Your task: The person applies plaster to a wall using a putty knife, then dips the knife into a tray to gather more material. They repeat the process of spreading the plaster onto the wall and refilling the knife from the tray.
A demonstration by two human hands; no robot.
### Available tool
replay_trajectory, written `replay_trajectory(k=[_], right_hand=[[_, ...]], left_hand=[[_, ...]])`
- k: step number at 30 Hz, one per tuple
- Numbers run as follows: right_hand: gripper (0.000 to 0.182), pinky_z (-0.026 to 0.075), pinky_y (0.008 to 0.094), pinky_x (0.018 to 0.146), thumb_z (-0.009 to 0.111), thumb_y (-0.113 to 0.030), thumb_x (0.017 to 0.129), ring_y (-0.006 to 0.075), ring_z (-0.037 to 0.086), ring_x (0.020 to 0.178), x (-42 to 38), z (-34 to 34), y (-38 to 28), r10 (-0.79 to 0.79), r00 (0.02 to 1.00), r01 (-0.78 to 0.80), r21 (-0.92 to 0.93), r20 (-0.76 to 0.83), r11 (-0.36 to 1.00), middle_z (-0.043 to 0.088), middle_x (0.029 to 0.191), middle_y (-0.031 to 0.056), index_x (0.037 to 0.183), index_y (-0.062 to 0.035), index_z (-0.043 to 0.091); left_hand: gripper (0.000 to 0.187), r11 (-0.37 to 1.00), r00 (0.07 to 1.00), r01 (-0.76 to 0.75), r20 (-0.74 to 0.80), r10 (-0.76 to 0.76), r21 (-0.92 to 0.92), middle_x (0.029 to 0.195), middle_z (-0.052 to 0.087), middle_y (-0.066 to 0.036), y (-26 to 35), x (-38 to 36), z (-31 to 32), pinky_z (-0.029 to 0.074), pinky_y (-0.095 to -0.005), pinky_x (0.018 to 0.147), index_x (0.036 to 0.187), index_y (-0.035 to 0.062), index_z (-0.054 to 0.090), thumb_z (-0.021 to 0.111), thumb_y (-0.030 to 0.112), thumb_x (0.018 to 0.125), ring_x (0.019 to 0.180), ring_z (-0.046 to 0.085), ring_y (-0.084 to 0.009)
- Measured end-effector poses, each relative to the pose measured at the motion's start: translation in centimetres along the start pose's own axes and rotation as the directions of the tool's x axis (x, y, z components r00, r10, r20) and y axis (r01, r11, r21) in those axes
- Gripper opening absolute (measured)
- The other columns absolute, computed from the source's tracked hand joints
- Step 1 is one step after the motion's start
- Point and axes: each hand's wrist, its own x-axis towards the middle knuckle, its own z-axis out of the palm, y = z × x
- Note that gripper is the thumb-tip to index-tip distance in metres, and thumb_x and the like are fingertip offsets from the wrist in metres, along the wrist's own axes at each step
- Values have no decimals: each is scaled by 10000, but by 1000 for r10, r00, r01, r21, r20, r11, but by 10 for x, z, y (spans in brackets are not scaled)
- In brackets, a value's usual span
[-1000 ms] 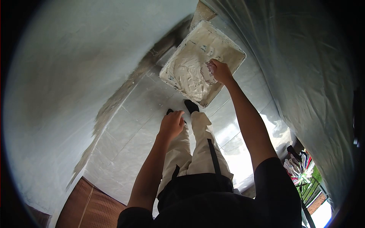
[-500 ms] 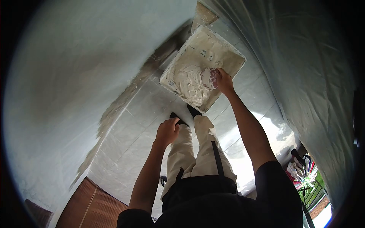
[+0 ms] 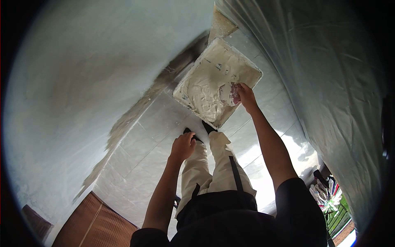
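White plaster covers the blade of a trowel (image 3: pixel 228 94), which is gripped by the closed fingers of the right hand (image 3: pixel 246 95), with the arm stretched straight down. The trowel is laid in the plaster tray (image 3: pixel 251 72) on the tiled floor (image 3: pixel 144 144). The left hand (image 3: pixel 183 146) is held loosely curled, holding nothing, above the knees. Two dark shoes (image 3: pixel 201 131) are seen just beside the tray's near edge. Plastic sheeting (image 3: pixel 325 82) hangs at the right; a plastered wall (image 3: pixel 82 82) stands at the left.
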Motion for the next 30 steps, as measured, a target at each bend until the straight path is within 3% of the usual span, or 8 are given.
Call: replay_trajectory(k=[3,8,12,17,23,25,27,30], right_hand=[[276,497,302,778,552,-148,905,165,639,859,-6,-6,-17,-29,1000,29,5,-7,1000,669,975,87,1138,-7,601],[240,538,284,757,550,-87,936,131,637,853,-24,-18,-79,-30,974,-62,393,223,918,650,950,78,1161,-5,559],[309,548,307,800,600,5,885,149,645,883,-38,-27,-127,-114,944,-29,422,309,906,651,1006,85,1189,10,543],[372,503,298,899,623,54,847,149,627,955,-60,-38,-195,-263,918,82,506,297,859,654,1073,81,1211,25,553],[279,492,350,941,543,10,916,194,614,1032,-64,-48,-268,-433,856,-6,841,284,540,643,1103,88,1193,2,578],[287,480,365,969,525,0,928,212,597,1081,-70,-50,-287,-460,844,4,855,276,519,627,1155,93,1211,1,568],[302,463,358,1001,549,10,913,212,591,1096,-74,-46,-320,-329,913,-49,866,240,497,615,1176,103,1215,2,562],[339,468,378,1013,531,23,920,224,579,1119,-74,-46,-357,-397,894,-4,891,207,455,595,1216,100,1258,-7,538]], left_hand=[[281,1000,1000,1,-5,-1,-2,997,650,-123,3,-4,2,491,-463,778,1115,61,576,576,184,863,918,623,-325],[281,1000,1000,-12,-20,12,-13,994,649,-133,17,-8,-7,485,-476,782,1116,62,577,568,182,862,925,621,-337],[286,996,995,-83,-59,85,36,1023,653,-144,32,1,-31,481,-481,801,1120,61,578,565,181,861,947,618,-348],[284,973,960,-198,-177,216,116,1038,655,-158,74,25,-96,480,-471,825,1117,58,576,572,159,852,975,613,-353],[282,945,892,-244,-332,306,217,1024,652,-159,131,50,-187,487,-457,835,1112,59,589,577,158,848,954,618,-345],[278,928,870,-257,-353,343,270,1025,654,-154,139,57,-206,489,-455,832,1110,61,593,574,157,851,948,620,-342],[273,913,856,-255,-365,367,318,1026,655,-150,155,66,-233,491,-452,829,1109,62,597,571,155,854,942,622,-340],[271,855,791,-332,-376,483,399,1043,659,-116,181,62,-273,484,-431,829,1127,83,593,574,139,862,980,618,-300]])
